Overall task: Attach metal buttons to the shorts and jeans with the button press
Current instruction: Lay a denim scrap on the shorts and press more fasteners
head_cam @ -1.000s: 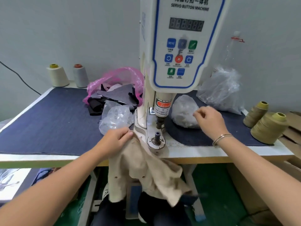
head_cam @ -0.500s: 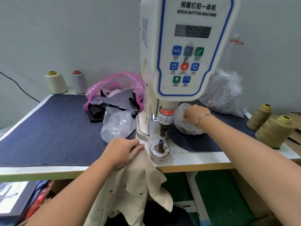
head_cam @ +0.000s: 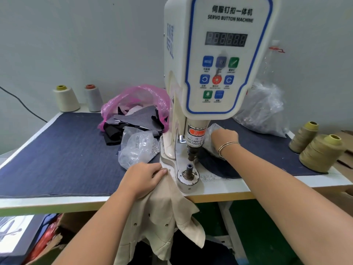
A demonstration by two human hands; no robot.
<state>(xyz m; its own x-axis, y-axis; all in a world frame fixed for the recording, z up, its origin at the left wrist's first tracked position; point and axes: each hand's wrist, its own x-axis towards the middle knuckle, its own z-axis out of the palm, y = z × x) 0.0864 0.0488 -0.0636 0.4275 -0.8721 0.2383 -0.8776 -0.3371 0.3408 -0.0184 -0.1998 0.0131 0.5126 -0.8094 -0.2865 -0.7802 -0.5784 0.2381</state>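
Observation:
The white servo button press (head_cam: 219, 60) stands at the table's middle, its lower die post (head_cam: 189, 170) bare. Beige shorts (head_cam: 164, 213) hang over the front table edge; my left hand (head_cam: 143, 178) grips their top edge just left of the die. My right hand (head_cam: 225, 137) reaches behind the press column into a small clear plastic bag (head_cam: 212, 131); its fingertips are hidden by the bag and the press.
Another clear bag (head_cam: 138, 148) lies left of the press, with a pink bag of dark fabric scraps (head_cam: 133, 111) behind it. Thread cones stand at the back left (head_cam: 65, 98) and right edge (head_cam: 322, 153). A large clear bag (head_cam: 263, 109) sits back right. Navy cloth (head_cam: 57, 155) covers the table.
My right hand moved from the open table to behind the press and into the small bag. My view shifted closer. The left hand kept hold of the shorts.

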